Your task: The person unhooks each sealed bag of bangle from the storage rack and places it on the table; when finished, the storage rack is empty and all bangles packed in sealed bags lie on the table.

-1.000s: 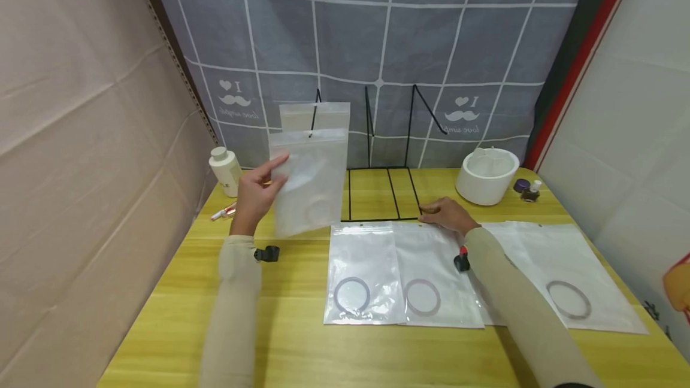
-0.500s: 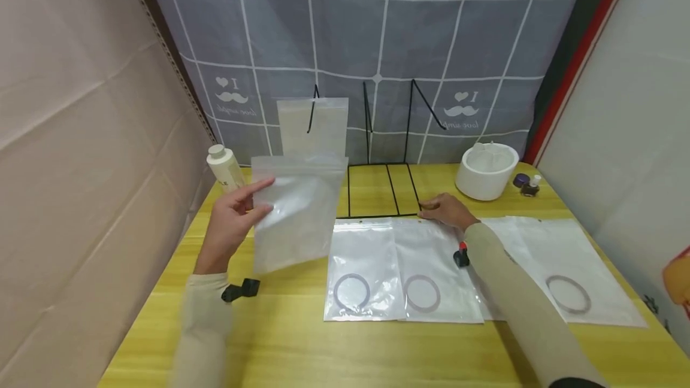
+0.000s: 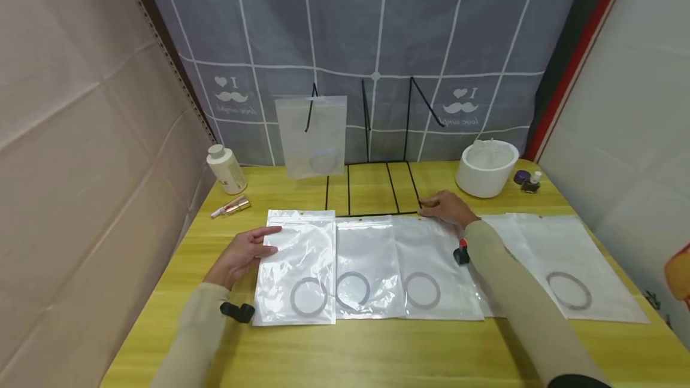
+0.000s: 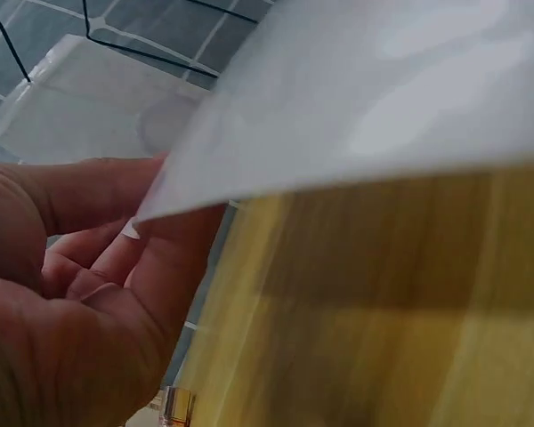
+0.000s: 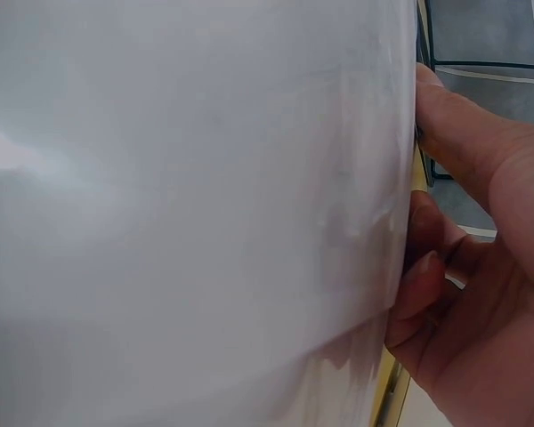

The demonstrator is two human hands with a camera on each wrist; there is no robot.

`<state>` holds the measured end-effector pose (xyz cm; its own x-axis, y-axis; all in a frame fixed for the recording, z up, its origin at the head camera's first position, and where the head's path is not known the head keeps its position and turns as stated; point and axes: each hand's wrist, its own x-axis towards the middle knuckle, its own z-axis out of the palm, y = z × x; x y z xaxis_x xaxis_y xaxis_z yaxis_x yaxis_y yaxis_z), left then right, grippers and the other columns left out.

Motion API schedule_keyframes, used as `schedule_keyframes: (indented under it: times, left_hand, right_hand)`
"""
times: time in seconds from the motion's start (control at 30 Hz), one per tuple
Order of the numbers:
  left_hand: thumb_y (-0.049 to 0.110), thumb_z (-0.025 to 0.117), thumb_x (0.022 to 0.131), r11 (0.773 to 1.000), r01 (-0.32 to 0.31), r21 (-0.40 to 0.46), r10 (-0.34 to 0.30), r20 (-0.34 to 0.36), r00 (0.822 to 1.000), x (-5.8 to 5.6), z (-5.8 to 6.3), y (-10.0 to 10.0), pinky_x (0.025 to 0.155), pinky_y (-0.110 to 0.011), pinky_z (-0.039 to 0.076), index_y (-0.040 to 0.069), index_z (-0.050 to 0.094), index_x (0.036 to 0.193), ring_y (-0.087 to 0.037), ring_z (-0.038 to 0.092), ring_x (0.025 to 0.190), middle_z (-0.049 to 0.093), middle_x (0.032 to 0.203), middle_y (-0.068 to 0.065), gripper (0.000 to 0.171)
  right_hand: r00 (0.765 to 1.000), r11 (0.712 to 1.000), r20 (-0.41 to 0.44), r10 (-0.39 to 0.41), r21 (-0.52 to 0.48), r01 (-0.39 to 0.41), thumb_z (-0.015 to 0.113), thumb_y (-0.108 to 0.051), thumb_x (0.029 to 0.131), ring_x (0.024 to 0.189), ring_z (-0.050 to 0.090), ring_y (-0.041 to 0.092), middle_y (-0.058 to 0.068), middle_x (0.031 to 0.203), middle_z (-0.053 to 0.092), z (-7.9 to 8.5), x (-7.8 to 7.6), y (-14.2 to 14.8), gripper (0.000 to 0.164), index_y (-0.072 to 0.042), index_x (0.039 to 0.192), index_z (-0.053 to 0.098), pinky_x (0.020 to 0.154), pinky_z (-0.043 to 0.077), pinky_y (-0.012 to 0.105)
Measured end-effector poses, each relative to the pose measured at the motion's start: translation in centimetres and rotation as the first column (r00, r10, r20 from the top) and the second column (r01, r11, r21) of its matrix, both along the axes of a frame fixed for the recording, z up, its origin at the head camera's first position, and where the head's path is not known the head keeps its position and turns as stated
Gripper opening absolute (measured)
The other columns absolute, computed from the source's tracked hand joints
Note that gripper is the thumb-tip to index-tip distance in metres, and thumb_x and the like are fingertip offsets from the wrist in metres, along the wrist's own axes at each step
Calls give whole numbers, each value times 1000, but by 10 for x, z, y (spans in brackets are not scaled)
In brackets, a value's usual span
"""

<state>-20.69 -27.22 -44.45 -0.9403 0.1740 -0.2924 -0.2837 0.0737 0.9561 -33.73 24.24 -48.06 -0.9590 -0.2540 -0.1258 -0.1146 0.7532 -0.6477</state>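
In the head view my left hand (image 3: 245,255) pinches the left edge of a clear zip bag (image 3: 296,256) with a thin ring-shaped band inside. The left wrist view shows that bag (image 4: 365,98) between thumb and fingers. My right hand (image 3: 446,208) grips the front right corner of a black wire rack (image 3: 396,193), just behind the row of bags. In the right wrist view the right hand (image 5: 481,240) has curled fingers, and a bag (image 5: 187,196) fills most of the frame. One zip bag (image 3: 302,136) hangs on the rack's left hook.
More bags with rings, including a middle bag (image 3: 366,244) and a far right bag (image 3: 582,256), lie in a row. A white bottle (image 3: 226,169) and a lipstick (image 3: 232,206) sit left. A white round container (image 3: 486,172) and a small dark bottle (image 3: 531,183) stand right.
The left hand has brought the bag off the rack's left hook, down and toward me, to the left end of the row. The right hand has stayed on the rack.
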Motion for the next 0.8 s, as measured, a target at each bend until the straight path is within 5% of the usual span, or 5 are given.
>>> schedule_keyframes:
  times: [0.27,0.37,0.53,0.67,0.8]
  left_hand:
    - [-11,69,87,990,-15,-140,21,40,999,-16,-13,3,59,-20,47,-4,53,143,-5,49,59,58,73,6,59]
    - [-12,69,87,982,-24,-186,31,38,999,-18,-14,5,63,-22,51,-5,54,141,-8,57,69,67,88,2,57]
    - [-12,71,85,961,-49,-273,57,20,998,-19,-16,7,61,-21,47,-2,60,138,-10,51,71,65,100,-6,55]
    - [-13,71,84,947,-48,-317,31,-56,998,-16,-18,10,69,-21,49,-6,60,136,-16,55,89,60,132,-23,53]
    - [-11,74,82,894,-60,-445,-17,-169,985,-13,-21,12,74,-24,51,-3,65,132,-24,55,101,58,139,-25,52]
  right_hand:
    - [1000,1000,-13,-7,5,7,77,-44,89,130,53,38,15,140,59,0,1,0,57,-14,136,64,103,44,54]
    - [1000,1000,-20,-8,13,8,77,-44,89,130,53,38,15,140,60,0,0,0,56,-15,135,65,104,43,54]
    - [1000,1000,-21,0,19,1,76,-45,89,130,50,39,16,142,58,0,-2,1,57,-14,136,64,107,39,56]
    - [1000,1000,-6,3,18,-3,76,-46,89,131,49,39,16,143,57,1,-3,1,59,-14,137,63,107,39,56]
    - [1000,1000,-2,4,14,-4,75,-47,89,132,49,40,15,143,57,-1,-3,1,60,-14,138,62,107,39,56]
